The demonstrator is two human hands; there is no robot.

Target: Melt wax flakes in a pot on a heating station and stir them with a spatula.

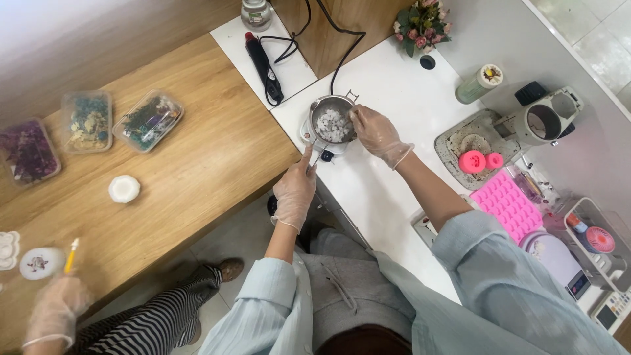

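A small metal pot (pixel 321 108) filled with white chunks (pixel 332 125) stands on a round hot plate on the white table (pixel 394 85). My left hand (pixel 296 190), in a clear glove, pinches the pot's handle at the table's near edge. My gloved right hand (pixel 376 133) is at the pot's right rim, fingertips closed over the white chunks; what they pinch is too small to tell.
A black heat gun (pixel 264 64) and cables lie behind the pot. Pink moulds (pixel 507 204), a grey tray (pixel 460 141), a white machine (pixel 542 121) and flowers (pixel 422 26) sit right. Three tubs of dried flowers (pixel 148 120) rest on the wooden table, where another person's gloved hand (pixel 56 309) holds a yellow tool.
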